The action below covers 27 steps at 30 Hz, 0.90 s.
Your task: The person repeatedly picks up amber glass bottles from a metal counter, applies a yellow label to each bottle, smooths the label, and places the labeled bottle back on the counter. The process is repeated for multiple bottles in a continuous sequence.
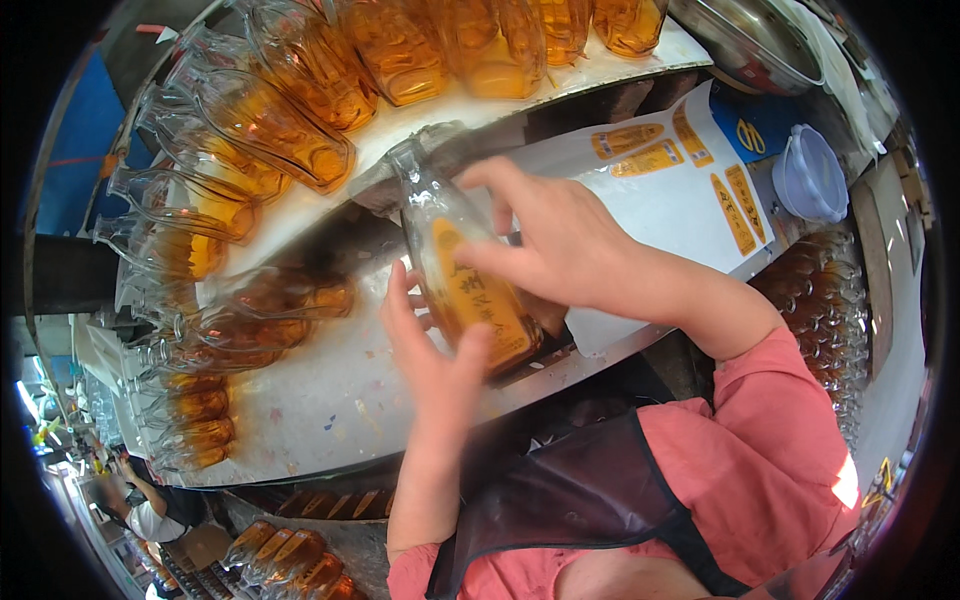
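Before me a clear glass bottle (429, 196) of amber liquid lies tilted, its neck pointing away, with a long yellow label (480, 296) bearing writing on its upper face. Around its lower left side is my left hand (435, 360), the fingers at the edge and the thumb over the label. My right hand (555, 232) is over the bottle's right side, thumb at the label and fingers apart near the shoulder. Motion blur hides exactly where its fingertips touch. To the right, a white backing sheet (660, 210) carries several yellow labels (645, 157).
Amber-filled bottles (277, 131) line a raised white shelf (420, 112); others lie on the worktable (352, 405) at left. A lilac bucket (810, 176), yellow-handled scissors (750, 139) and a metal basin (750, 37) are at right. Another person (154, 517) is at lower left.
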### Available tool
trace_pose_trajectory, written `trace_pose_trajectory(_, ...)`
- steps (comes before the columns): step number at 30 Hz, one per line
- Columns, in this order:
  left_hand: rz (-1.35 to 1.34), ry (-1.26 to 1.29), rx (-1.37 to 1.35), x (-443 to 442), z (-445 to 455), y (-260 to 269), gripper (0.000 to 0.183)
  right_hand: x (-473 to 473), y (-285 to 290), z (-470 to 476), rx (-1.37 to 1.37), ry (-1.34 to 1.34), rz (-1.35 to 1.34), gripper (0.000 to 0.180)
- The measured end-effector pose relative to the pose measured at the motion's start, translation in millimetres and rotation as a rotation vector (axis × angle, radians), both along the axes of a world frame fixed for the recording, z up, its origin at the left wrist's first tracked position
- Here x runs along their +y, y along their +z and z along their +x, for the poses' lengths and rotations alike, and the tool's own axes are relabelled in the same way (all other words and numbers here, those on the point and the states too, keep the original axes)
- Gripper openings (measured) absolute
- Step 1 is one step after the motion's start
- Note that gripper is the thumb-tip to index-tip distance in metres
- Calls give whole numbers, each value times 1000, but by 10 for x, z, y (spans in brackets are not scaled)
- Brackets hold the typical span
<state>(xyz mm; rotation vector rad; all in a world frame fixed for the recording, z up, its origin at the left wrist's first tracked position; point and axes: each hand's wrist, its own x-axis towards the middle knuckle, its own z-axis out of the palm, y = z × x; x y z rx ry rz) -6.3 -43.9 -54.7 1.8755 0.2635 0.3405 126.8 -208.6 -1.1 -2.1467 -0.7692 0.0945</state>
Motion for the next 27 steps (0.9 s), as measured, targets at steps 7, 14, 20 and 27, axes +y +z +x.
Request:
trace_pose_trajectory(7, -5, 28, 33, -64, -41, -96, 100, 189, -22, 130, 283, -67, 15, 63)
trace_pose_trajectory(14, -87, 36, -2, -70, -47, -145, 105, 203, -66, 139, 331, -81, 82, 63)
trace_pose_trajectory(20, 107, -32, -15, -63, -143, -156, 111, 218, -154, 127, 213, -97, 88, 65)
trace_pose_trajectory(27, -128, -14, -100, -52, -210, -174, 87, -21, -171, 131, 470, 18, 250, 63)
